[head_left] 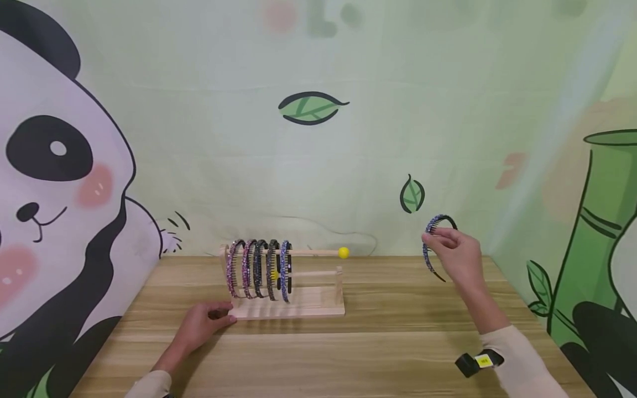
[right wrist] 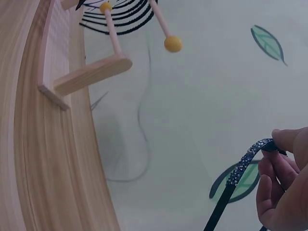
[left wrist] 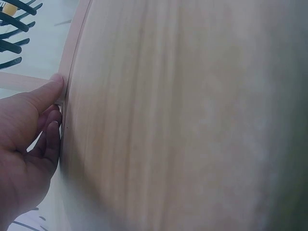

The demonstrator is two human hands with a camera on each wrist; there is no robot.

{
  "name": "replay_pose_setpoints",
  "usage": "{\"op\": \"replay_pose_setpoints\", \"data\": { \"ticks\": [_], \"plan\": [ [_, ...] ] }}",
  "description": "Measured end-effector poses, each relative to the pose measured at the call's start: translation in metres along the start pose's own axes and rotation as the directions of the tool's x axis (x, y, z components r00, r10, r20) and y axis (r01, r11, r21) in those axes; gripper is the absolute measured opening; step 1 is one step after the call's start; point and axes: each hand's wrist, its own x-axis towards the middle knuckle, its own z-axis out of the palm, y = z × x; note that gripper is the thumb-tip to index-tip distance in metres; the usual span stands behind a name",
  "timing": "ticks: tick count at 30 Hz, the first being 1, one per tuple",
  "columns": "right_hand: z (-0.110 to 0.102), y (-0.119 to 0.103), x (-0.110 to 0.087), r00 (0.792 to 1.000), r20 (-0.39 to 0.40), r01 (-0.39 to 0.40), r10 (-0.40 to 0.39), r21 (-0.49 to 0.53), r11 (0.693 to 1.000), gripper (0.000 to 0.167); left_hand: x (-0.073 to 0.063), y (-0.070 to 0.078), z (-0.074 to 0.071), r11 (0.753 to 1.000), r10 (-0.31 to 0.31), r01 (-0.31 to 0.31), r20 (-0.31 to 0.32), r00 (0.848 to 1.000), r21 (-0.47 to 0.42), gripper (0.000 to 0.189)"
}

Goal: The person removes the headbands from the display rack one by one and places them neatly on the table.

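My right hand (head_left: pixel 459 257) pinches a blue glittery toothed headband (head_left: pixel 426 257) between thumb and fingers, raised to the right of the wooden headband stand (head_left: pixel 318 309). In the right wrist view, this headband (right wrist: pixel 244 161) shows its sparkling top and a plain black end. Several glittery headbands hang on the stand's upper rod; the pink one (head_left: pixel 231 271) is leftmost and a blue one (head_left: pixel 284 271) rightmost. Down at the base's front left corner, my left hand (head_left: pixel 201 326) grips the wood with thumb and fingertips. The left wrist view shows that hand (left wrist: pixel 29 130) at the base edge.
A yellow ball (head_left: pixel 344 252) caps the right end of the upper rod. Below it, a second rod (head_left: pixel 313 273) runs to a short upright (head_left: pixel 339 284). The stand sits on a wood-grain table (head_left: pixel 398 354), with a panda-print cloth (head_left: pixel 224 138) hanging behind.
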Motion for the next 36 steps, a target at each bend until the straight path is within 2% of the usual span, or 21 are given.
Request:
{"op": "replay_pose_setpoints", "data": {
  "ticks": [9, 24, 32, 36],
  "plan": [
    [-0.009, 0.026, 0.010, 0.997, -0.021, -0.072, 0.071, -0.043, 0.996, 0.059, 0.000, 0.000, 0.000, 1.000, -0.004, 0.004, -0.003, 1.000, 0.011, 0.031],
    [-0.018, 0.067, 0.016, 0.991, -0.058, -0.124, 0.118, -0.115, 0.986, 0.062, -0.001, 0.001, 0.000, 1.000, -0.002, 0.002, -0.001, 1.000, 0.009, 0.032],
    [-0.021, 0.099, 0.028, 0.986, -0.126, -0.135, 0.109, -0.220, 0.966, 0.056, -0.001, 0.002, -0.001, 1.000, 0.005, -0.005, 0.003, 1.000, 0.015, 0.032],
    [-0.026, 0.111, 0.031, 0.981, -0.136, -0.169, 0.139, -0.238, 0.956, 0.058, -0.001, 0.002, -0.001, 1.000, 0.002, -0.002, 0.002, 1.000, 0.013, 0.032]
  ]
}}
